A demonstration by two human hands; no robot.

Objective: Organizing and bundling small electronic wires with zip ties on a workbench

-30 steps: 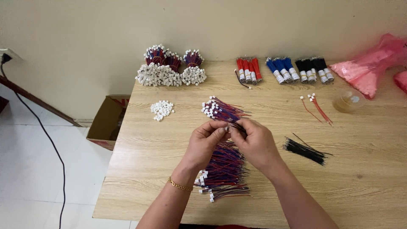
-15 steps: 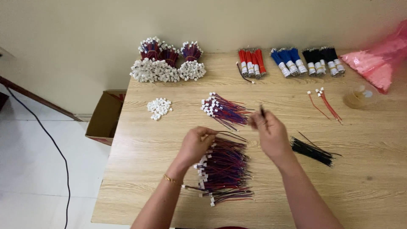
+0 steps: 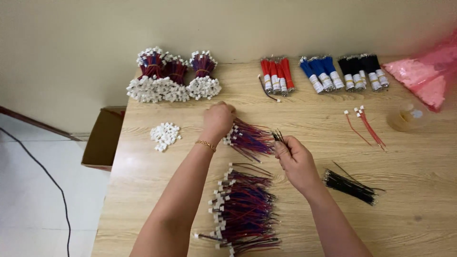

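My left hand (image 3: 218, 120) reaches forward and rests on the connector end of a small pile of red and blue wires with white plugs (image 3: 250, 139); its fingers are curled over the plugs. My right hand (image 3: 295, 159) sits just right of that pile and pinches a few short black wires (image 3: 278, 136) that stick up from its fingers. A large heap of the same red and blue wire leads (image 3: 243, 212) lies close to me between my forearms. A loose bunch of black wires (image 3: 351, 185) lies to the right of my right wrist.
Along the back edge stand tied bundles with white plugs (image 3: 171, 78) and red (image 3: 277, 76), blue (image 3: 322, 74) and black bundles (image 3: 364, 71). Loose white plugs (image 3: 164, 135), two red leads (image 3: 365, 124), a tape roll (image 3: 405, 118), a pink bag (image 3: 423, 76). A cardboard box (image 3: 102, 138) sits on the floor at left.
My hands have parted. The left hand went forward from the near heap to the small pile, and the right hand came back down beside the pile with black wires in it.
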